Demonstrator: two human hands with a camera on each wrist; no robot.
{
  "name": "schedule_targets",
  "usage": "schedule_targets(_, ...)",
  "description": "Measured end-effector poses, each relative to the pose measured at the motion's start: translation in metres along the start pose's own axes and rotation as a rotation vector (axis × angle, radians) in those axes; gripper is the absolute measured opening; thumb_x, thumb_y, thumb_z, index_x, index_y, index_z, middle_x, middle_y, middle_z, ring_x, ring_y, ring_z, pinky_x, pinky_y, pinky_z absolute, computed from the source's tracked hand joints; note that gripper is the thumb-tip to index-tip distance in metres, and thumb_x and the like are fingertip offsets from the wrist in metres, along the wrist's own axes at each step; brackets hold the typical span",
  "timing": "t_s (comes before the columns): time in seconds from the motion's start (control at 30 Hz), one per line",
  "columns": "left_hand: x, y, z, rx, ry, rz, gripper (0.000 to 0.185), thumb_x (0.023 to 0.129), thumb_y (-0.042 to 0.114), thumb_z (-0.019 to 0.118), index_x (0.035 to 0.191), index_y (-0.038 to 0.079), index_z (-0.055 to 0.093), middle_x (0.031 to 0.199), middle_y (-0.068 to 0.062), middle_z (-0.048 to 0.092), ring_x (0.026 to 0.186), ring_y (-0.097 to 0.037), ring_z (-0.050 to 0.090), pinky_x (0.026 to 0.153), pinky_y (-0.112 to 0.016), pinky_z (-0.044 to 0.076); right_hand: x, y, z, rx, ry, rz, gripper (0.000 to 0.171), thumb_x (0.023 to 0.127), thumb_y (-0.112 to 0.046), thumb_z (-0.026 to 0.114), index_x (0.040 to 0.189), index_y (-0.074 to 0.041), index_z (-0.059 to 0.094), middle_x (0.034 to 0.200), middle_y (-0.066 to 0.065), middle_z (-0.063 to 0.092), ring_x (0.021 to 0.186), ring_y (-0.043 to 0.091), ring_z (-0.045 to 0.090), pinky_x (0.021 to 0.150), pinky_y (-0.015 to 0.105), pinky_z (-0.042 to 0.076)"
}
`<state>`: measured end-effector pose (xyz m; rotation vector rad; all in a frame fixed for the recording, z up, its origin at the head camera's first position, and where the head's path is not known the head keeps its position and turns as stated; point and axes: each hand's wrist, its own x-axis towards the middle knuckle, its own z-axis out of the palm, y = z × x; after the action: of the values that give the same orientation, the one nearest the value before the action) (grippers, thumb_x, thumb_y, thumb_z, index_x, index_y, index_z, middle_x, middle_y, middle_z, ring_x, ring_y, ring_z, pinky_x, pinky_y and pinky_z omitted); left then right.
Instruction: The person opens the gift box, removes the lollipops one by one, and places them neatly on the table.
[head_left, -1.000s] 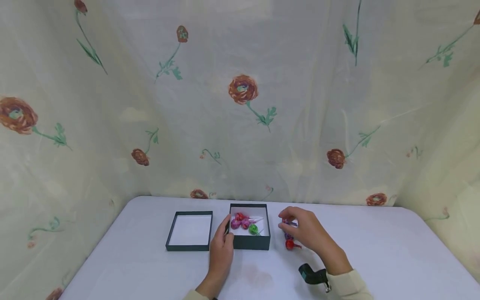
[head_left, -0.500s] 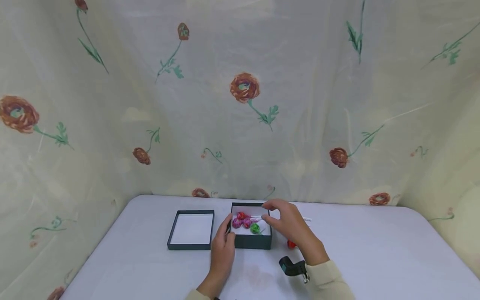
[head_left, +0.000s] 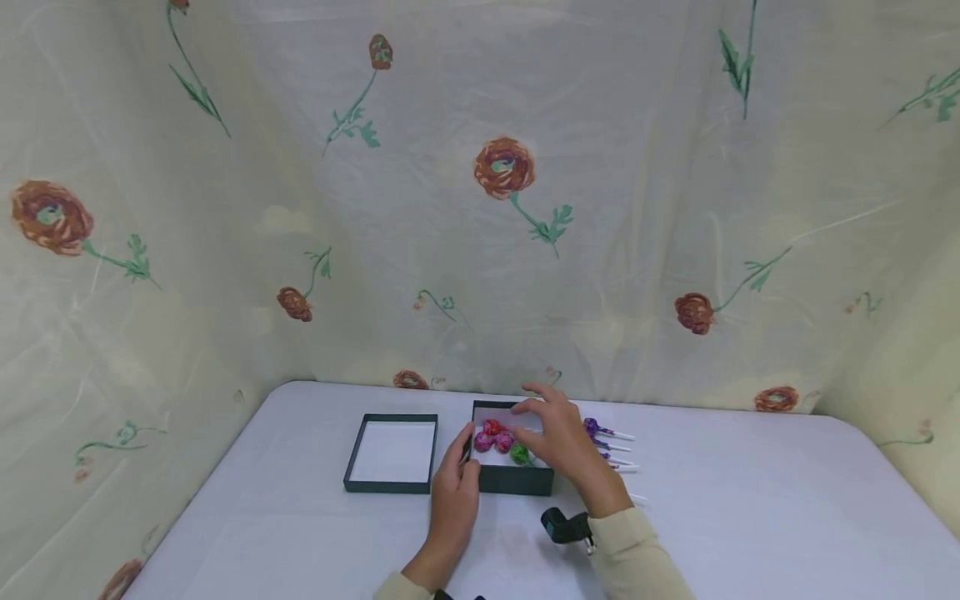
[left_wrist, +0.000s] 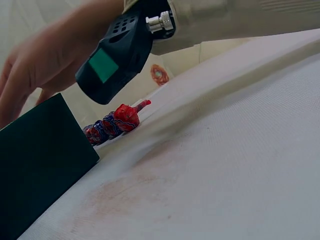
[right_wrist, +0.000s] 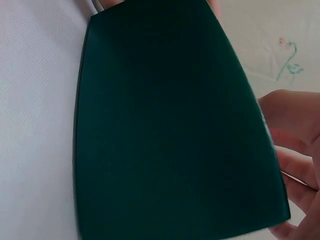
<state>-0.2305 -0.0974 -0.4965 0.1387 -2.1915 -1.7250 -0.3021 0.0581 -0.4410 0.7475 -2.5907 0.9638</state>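
Left hand (head_left: 457, 487): grips the box's left front corner.
Right hand (head_left: 551, 433): over the box, fingers loosely curved; whether it holds a lollipop, cannot tell.
Box (head_left: 517, 481): on desk (head_left: 750, 517), holding lollipops (head_left: 495, 435).
Lid (head_left: 390, 450): just left of box.
Loose lollipops (head_left: 600, 433): right of box.

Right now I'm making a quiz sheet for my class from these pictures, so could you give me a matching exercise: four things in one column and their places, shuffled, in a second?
Things:
1. lid
2. green lollipop
3. purple lollipops
4. left hand

Places:
A. on the table, to the right of the box
B. at the box's left wall, holding its near corner
C. inside the box, among red and pink ones
D. lying open side up, to the left of the box

Pairs: 1-D, 2-C, 3-A, 4-B
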Motion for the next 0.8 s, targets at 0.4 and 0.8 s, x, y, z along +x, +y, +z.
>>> schedule_targets(0.4,0.000,0.001,0.000,0.007,-0.012,-0.002,0.050,0.095,0.006,0.044,0.144,0.017,0.046,0.147,-0.001,0.046,0.131,-0.021,0.045,0.108,-0.048,0.037,0.007,-0.003,0.008,0.033,-0.088,0.042,0.019,0.081,-0.012,0.076,0.097,-0.003,0.073,0.125,0.015,0.059,0.120,0.034,0.051,0.103,0.050,0.042)
schedule_targets(0.8,0.001,-0.001,-0.001,0.011,-0.006,0.008,0.051,0.094,0.005,0.045,0.143,0.017,0.046,0.146,0.001,0.046,0.129,-0.019,0.046,0.106,-0.046,0.040,0.005,0.000,0.018,-0.021,-0.065,-0.001,0.019,0.075,-0.016,0.082,0.089,-0.006,0.074,0.125,0.013,0.055,0.116,0.034,0.047,0.099,0.053,0.040)
